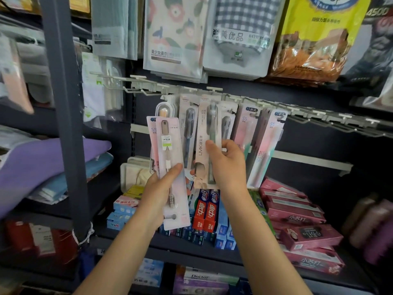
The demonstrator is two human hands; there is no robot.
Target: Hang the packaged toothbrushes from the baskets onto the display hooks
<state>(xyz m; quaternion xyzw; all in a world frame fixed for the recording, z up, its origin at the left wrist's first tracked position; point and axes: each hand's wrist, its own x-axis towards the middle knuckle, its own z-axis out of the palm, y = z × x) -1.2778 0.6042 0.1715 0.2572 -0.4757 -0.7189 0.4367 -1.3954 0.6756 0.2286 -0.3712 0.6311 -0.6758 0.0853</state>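
Note:
My left hand [158, 193] grips a small stack of pink toothbrush packs [171, 158], the front one upside down with its bristles low. My right hand [226, 165] pinches a beige toothbrush pack marked LMK [205, 133] and holds it upright, its top up at the row of white display hooks [191, 90]. Several toothbrush packs [265, 145] hang from those hooks behind and to the right of it. No basket is in view.
Empty hooks [340, 121] run along the rail to the right and a few [119, 80] to the left. Toothpaste boxes [207, 211] and pink boxes [297, 216] fill the shelf below. Packaged towels [240, 33] hang above. A dark upright post [68, 124] stands left.

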